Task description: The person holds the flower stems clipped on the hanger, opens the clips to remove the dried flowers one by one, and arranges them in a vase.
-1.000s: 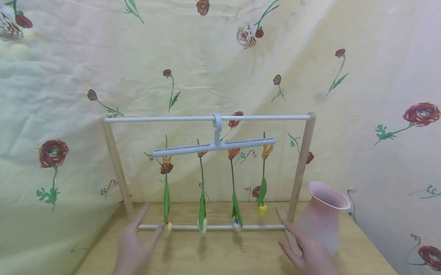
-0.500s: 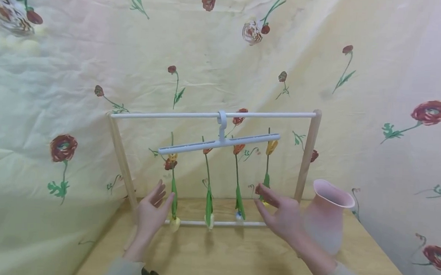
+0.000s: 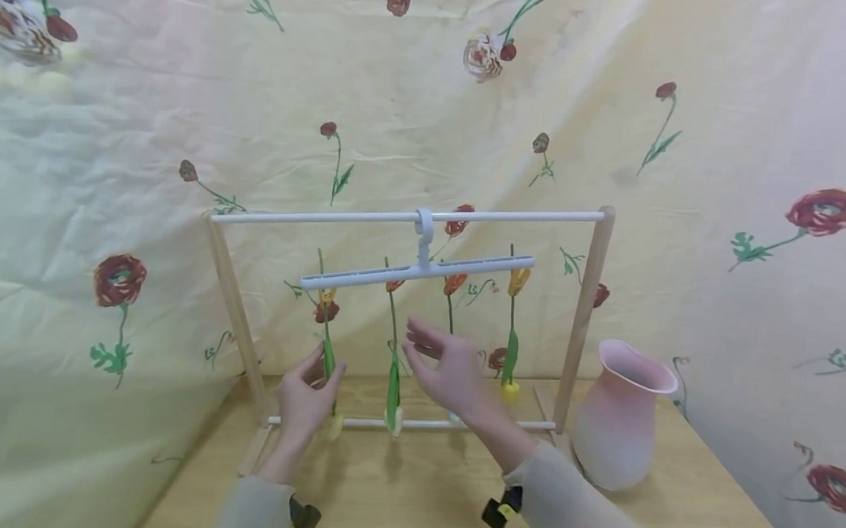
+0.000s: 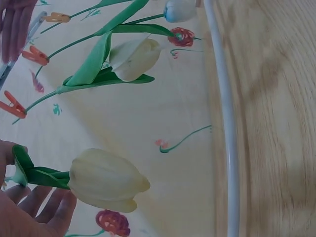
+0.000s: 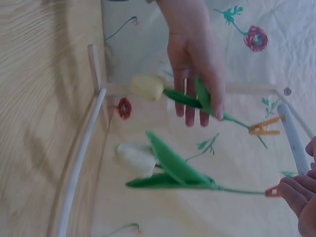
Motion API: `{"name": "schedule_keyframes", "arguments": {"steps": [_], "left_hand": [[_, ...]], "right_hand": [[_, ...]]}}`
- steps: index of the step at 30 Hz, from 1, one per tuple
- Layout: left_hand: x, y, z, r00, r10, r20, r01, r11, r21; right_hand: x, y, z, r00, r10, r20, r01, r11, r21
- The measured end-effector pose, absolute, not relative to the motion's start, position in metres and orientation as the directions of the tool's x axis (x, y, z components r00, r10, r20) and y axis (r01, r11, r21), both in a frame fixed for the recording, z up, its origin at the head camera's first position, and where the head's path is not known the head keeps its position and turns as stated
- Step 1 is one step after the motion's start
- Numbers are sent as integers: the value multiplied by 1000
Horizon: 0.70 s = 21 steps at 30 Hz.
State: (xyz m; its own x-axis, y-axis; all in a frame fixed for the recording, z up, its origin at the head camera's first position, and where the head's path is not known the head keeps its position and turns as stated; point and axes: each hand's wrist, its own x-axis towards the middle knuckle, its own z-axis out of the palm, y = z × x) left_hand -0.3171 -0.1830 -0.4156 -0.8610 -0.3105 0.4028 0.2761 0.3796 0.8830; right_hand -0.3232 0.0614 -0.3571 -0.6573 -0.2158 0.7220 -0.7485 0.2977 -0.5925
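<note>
Several artificial tulips hang head down from a light blue clip hanger [image 3: 373,277] on a small rack. My left hand [image 3: 303,404] holds the leftmost pale yellow tulip [image 4: 106,180] at its leaves, between thumb and fingers. A yellow-orange clip [image 5: 265,127] still grips that tulip's stem. My right hand [image 3: 453,376] is in front of the hanger, between the second and third tulips, fingers extended and nothing held. It hides part of the third tulip, whose bluish-white bloom [image 4: 180,10] shows in the left wrist view. Orange clips [image 4: 13,104] hold the white tulip [image 4: 134,58] and its neighbour.
The rack has wooden side posts [image 3: 585,318] and white rods [image 3: 311,217] above and below. A pink and white vase [image 3: 617,430] stands right of it on the wooden table [image 3: 413,500]. Flower-printed cloth [image 3: 259,115] hangs behind. A yellow tulip [image 3: 510,390] hangs at the right.
Both hands have risen from beside the rack's base. The left has taken hold of the leftmost tulip, which now leans slightly. The right has moved left, in front of the hanger.
</note>
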Motion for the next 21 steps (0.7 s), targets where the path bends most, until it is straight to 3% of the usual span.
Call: {"name": "schedule_keyframes", "arguments": {"steps": [6,11,17,21], "left_hand": [[-317,-182,-418,-848,-338,409,284,361,888],[-317,-178,-416,-824,-378,422,290,359,887],[-317,-173,-413,-808,-401,431,336,287,897],[-318,-170,-415,-816,-408,410,342,231,911]], "right_hand": [[-340,18,-347,-642,-246,726,-761,318,-565],[-352,-12,-337,-687,-242,685,-718,372,-588],[-367,-41,-331,-781,-132,611,-614,345,-710],[-370,-57,-330,-812,-20,584,-575,207,-792]]}}
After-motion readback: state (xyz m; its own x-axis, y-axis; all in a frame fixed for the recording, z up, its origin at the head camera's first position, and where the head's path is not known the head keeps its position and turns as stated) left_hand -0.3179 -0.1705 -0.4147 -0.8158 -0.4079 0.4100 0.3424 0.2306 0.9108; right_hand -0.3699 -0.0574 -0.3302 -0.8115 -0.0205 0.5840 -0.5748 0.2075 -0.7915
